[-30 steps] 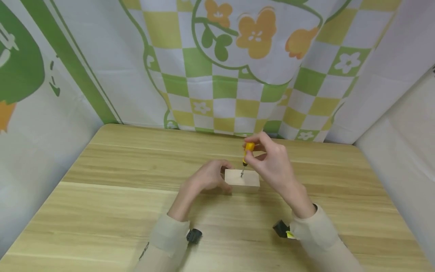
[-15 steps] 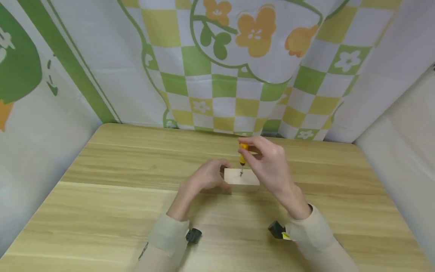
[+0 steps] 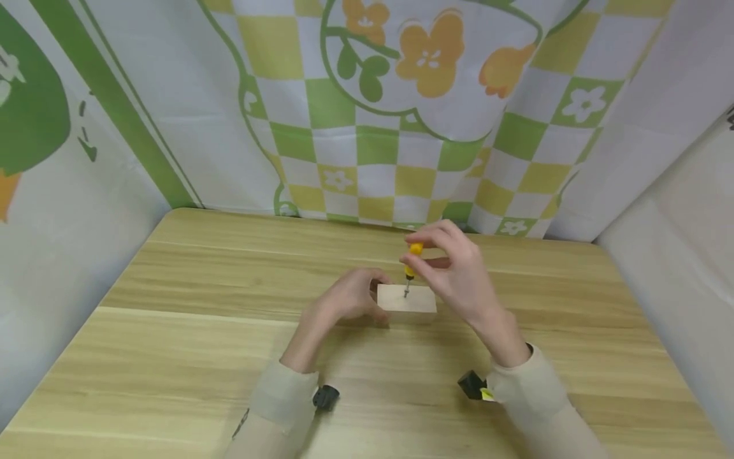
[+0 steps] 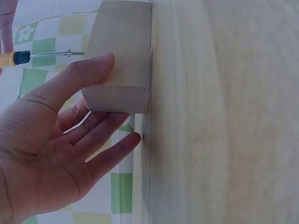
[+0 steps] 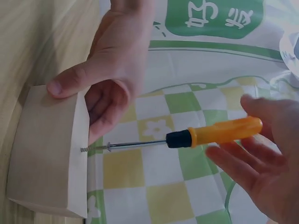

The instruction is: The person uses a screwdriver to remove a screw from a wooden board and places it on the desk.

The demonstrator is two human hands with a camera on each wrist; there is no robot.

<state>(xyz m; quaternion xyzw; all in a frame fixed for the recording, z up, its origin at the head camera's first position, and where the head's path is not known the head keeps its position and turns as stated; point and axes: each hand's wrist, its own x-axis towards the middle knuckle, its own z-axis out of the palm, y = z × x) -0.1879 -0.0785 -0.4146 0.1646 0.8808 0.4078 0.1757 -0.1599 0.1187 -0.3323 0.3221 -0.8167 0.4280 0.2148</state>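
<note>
A pale wooden block (image 3: pixel 415 301) rests on the table, and my left hand (image 3: pixel 351 296) grips its left end, thumb on the near side and fingers on the far side. A small screw (image 4: pixel 75 53) stands in the block's top face, much of its thread showing. The tip of a yellow-handled screwdriver (image 5: pixel 226 132) meets the screw head, shaft nearly upright. My right hand (image 3: pixel 463 274) holds the handle near its top between thumb and fingertips. In the right wrist view its fingers lie loosely around the handle's end.
The wood-grain table (image 3: pixel 201 363) reaches back to a hanging cloth (image 3: pixel 378 146) with green and yellow checks and flowers. White cloth panels close in both sides. A small black camera sits at each wrist, such as the right wrist camera (image 3: pixel 471 385).
My right hand shifts left, then slightly back right, its fingers resettling on the screwdriver handle. The handle's lean changes a little. Left hand and block stay nearly still.
</note>
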